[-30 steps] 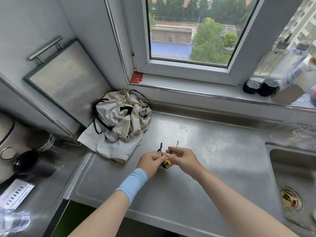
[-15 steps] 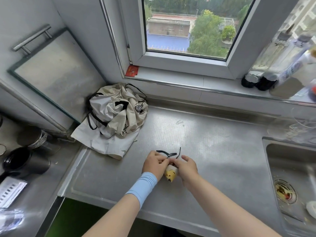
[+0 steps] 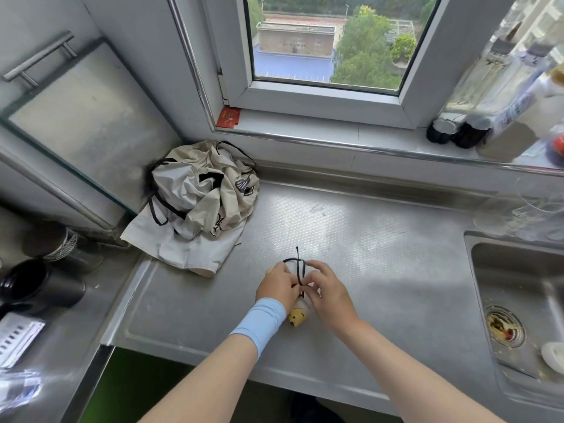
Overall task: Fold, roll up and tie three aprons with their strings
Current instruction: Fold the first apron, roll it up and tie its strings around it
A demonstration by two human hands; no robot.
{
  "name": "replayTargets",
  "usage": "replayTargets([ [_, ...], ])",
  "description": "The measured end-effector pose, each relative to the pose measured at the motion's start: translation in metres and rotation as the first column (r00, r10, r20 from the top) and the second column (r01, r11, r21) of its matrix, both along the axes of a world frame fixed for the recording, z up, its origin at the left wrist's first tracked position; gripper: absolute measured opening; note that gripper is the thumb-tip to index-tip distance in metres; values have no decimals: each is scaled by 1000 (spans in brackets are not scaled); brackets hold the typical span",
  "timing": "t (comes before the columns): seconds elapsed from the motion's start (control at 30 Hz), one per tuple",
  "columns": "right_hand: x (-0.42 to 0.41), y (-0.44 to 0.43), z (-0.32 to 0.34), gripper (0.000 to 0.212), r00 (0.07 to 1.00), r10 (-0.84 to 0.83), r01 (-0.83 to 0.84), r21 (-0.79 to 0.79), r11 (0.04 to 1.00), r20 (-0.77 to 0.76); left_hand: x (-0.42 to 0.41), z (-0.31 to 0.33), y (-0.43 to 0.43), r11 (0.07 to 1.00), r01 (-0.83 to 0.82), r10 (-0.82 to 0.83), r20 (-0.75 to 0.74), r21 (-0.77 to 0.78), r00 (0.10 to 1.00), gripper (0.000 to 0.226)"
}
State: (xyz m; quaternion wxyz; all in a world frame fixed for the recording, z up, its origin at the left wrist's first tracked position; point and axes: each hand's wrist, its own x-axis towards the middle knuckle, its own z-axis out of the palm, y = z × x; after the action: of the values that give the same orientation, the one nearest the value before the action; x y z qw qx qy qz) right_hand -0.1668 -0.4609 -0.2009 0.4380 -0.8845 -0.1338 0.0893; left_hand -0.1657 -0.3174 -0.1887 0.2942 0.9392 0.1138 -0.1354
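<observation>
A small rolled apron (image 3: pixel 297 315), white with a yellow cartoon print, lies on the steel counter (image 3: pixel 381 270) between my hands. My left hand (image 3: pixel 276 285), with a light blue wrist sleeve, and my right hand (image 3: pixel 326 290) both pinch its black strings (image 3: pixel 297 264), which form a loop with one end sticking up. Most of the roll is hidden by my hands. A crumpled heap of beige and white aprons (image 3: pixel 198 203) with black strings sits in the back left corner.
A sink (image 3: pixel 518 300) with a drain strainer lies at the right. Dark bottles (image 3: pixel 457 132) stand on the window sill. Black cups (image 3: pixel 39 288) and a metal cup (image 3: pixel 58 242) stand on the lower surface at left, beside a glass panel (image 3: pixel 76 123).
Both hands and the rolled apron have come nearer to me on the counter. The black strings now form a loop above my fingers.
</observation>
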Motion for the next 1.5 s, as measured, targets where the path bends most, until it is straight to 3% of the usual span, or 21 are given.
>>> replayTargets([
  [0.1,9,-2,-4,10,991,114,-105,-115,988,73,-6,-4,7,997,77,-76,30,-10,997,15],
  [0.17,10,1,-4,10,990,131,-124,-137,983,43,-10,-4,12,997,26,-23,37,-79,999,13],
  [0.33,11,10,-4,10,971,-67,32,-150,988,-230,-18,-7,19,994,94,-103,194,53,976,23],
  [0.47,17,22,-4,17,879,-185,145,-122,982,-439,-21,-16,23,962,203,-259,388,181,885,23],
  [0.6,24,20,-1,25,760,-236,255,-56,965,-606,-22,-17,29,924,265,-368,449,276,814,22],
  [0.67,24,17,1,24,746,-230,259,-46,965,-625,-22,-16,27,918,298,-386,412,261,825,23],
  [0.77,23,11,8,15,803,-217,224,-55,973,-555,-19,-17,23,935,289,-347,352,208,870,27],
  [0.9,19,8,15,17,887,-128,92,-103,990,-443,-15,-11,18,968,218,-237,176,120,955,16],
  [0.97,20,6,16,23,892,-50,6,-99,995,-449,-14,-9,17,971,213,-227,138,112,964,22],
  [1.1,25,1,20,35,862,70,-95,-25,995,-503,-12,-11,20,951,297,-308,164,91,937,20],
  [1.23,27,1,22,22,817,135,-165,-2,986,-561,-12,-12,28,952,306,-307,50,27,950,22],
  [1.33,30,0,24,16,716,147,-115,92,989,-682,-11,-7,33,955,288,-289,6,-65,957,13],
  [1.47,34,0,25,20,661,149,-56,150,987,-735,-19,-1,39,956,242,-237,49,-165,970,49],
  [1.5,33,1,25,23,648,154,-47,163,985,-745,-22,0,37,958,223,-214,68,-183,975,47],
])
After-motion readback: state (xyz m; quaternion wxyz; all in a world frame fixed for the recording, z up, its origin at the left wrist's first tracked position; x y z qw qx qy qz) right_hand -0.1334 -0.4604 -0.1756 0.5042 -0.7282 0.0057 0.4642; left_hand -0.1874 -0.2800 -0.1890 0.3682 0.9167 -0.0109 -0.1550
